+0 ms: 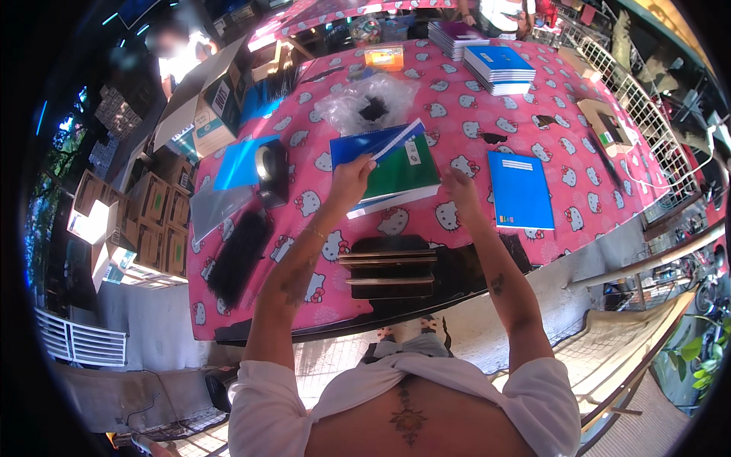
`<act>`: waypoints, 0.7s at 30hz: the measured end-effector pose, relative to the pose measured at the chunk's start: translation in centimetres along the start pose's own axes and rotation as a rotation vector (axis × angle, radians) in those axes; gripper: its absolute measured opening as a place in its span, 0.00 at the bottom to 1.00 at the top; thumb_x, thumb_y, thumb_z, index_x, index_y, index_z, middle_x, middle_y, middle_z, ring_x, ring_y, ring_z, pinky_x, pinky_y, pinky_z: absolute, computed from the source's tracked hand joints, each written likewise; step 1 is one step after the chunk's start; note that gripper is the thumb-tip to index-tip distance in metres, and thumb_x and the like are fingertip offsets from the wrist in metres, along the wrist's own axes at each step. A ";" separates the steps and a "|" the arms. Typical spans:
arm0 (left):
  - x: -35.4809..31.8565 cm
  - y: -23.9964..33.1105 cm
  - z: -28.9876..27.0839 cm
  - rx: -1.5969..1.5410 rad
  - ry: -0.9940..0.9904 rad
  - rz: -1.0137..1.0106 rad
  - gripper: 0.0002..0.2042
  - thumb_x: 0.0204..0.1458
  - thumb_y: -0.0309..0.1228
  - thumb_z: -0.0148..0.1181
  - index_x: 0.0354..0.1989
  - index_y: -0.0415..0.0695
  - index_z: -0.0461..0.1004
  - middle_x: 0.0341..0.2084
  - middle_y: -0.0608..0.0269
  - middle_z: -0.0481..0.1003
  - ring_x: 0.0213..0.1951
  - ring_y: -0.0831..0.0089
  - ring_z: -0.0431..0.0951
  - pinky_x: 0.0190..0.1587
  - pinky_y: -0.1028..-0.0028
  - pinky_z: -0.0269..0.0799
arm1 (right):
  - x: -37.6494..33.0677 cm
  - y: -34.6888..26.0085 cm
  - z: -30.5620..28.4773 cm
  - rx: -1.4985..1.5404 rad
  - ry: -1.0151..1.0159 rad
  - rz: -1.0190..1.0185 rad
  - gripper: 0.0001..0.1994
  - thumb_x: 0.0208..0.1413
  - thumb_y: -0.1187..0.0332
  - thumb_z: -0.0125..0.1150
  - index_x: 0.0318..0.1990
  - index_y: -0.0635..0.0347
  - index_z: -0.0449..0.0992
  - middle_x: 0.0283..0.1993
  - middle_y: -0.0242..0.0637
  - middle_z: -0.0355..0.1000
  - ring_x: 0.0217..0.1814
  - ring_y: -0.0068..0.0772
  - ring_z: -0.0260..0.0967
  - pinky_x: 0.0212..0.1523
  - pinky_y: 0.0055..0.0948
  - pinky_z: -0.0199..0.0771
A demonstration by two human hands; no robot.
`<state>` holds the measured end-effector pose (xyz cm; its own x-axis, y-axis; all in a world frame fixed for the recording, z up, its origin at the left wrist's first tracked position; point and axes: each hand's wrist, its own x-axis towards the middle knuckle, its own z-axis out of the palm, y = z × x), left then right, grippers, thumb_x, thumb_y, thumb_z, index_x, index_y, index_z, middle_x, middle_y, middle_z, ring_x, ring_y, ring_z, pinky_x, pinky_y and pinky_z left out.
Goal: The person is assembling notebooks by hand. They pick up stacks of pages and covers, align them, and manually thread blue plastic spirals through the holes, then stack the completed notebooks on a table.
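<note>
The left hand point(352, 181) pinches the near left corner of a blue notebook point(365, 145), thumb under and fingers point(368, 163) curled over its edge. That notebook lies on top of a small stack, with a green notebook point(403, 174) under it and white page edges below that; a white strip point(402, 139) lies slantwise across the blue cover. The stack sits mid-table on the pink cloth point(464, 137), straight ahead of the person.

The right hand point(459, 189) is at the stack's near right corner, just beside or touching the green cover; whether its fingers are closed on anything I cannot tell, since the hand shows from the back.

To the right, apart from that hand, lies a single blue book point(520, 190). Left of the stack stands a tape dispenser point(270, 171) on a blue sheet point(240, 164). Behind the stack is a crumpled clear bag point(369, 103). Nearer the person, a black tray stack point(388, 266) sits at the table edge. At the far side lies a pile of blue notebooks point(499, 68)
</note>
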<state>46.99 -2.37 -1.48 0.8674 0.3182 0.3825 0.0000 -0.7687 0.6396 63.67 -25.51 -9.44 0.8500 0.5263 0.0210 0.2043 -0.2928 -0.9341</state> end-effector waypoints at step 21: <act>-12.5 7.9 -6.5 -0.696 -0.007 -0.111 0.09 0.54 0.26 0.67 0.41 0.38 0.78 0.30 0.66 0.80 0.31 0.83 0.76 0.35 0.79 0.73 | -16.7 -5.2 -4.6 0.559 -0.125 -0.185 0.10 0.60 0.73 0.64 0.48 0.60 0.77 0.45 0.29 0.77 0.46 0.21 0.72 0.48 0.25 0.72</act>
<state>32.94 -8.83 3.16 0.8839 0.3691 0.2873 -0.2273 -0.1979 0.9535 50.69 -36.43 -3.32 0.7543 0.6282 0.1910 0.0286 0.2592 -0.9654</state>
